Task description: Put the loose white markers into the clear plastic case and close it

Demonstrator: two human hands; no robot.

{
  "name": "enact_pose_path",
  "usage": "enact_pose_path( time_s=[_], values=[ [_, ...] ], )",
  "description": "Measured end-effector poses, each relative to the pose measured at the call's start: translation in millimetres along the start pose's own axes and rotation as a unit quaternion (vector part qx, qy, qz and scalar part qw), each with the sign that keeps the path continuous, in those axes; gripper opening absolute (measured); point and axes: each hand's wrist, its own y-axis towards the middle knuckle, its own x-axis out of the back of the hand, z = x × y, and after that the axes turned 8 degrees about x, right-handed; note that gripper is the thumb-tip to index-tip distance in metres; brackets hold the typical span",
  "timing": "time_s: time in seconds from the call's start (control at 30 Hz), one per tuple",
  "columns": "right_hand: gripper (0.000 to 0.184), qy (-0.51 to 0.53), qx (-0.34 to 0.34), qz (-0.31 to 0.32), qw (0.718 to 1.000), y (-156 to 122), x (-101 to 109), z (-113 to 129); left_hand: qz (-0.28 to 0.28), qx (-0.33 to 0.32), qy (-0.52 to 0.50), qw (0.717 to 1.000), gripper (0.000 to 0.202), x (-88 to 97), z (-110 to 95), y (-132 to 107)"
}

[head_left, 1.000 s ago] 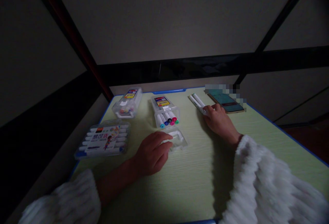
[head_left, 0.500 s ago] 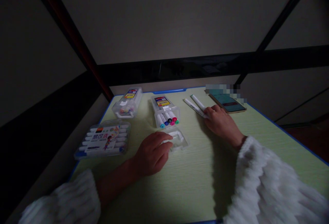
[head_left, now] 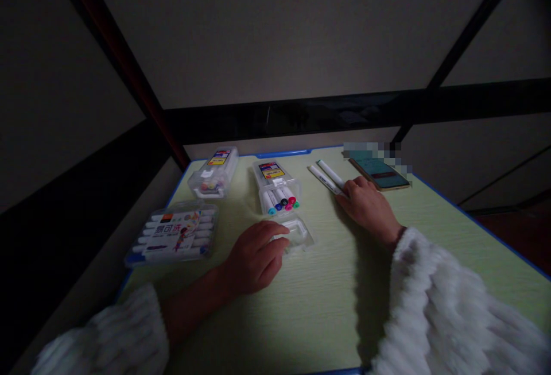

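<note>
My left hand rests on the pale green table, its fingers curled over the near edge of a clear plastic lid. That lid hangs from an open clear marker case showing several coloured marker ends. My right hand lies further back on the right, fingertips pressed on the near ends of two white markers that lie side by side on the table. Both wrists wear fluffy white sleeves.
A shut clear marker case stands at the back left. A flat box of white markers lies at the left edge. A phone lies behind my right hand. The table has a blue rim; dark bars cross behind.
The two white markers have spread slightly apart and shifted left under my right fingertips. My left hand has stayed on the lid.
</note>
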Motion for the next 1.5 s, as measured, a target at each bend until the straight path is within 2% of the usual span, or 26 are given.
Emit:
enact_pose_path(
  time_s=[0.2, 0.47, 0.7, 1.2, 1.5],
  values=[
    [0.024, -0.005, 0.000, -0.014, 1.000, -1, -1, 0, 0.003, -0.006, 0.002, 1.000, 0.017, 1.0, -1, 1],
    [0.028, -0.021, -0.017, -0.022, 0.999, -4, 9, 5, 0.002, -0.009, 0.000, 1.000, 0.016, 1.0, -1, 2],
    [0.024, 0.015, -0.027, -0.017, 0.999, -1, 9, 6, 0.003, -0.011, -0.007, 1.000, 0.017, 0.4, 0, 1],
    [0.021, 0.083, -0.009, -0.087, 0.993, -2, 11, 11, 0.007, -0.009, -0.001, 1.000, 0.017, 0.6, 0, 1],
    [0.023, 0.177, 0.011, -0.166, 0.970, -3, 15, 18, 0.003, -0.006, -0.003, 1.000, 0.017, 0.5, -1, 2]
  ],
)
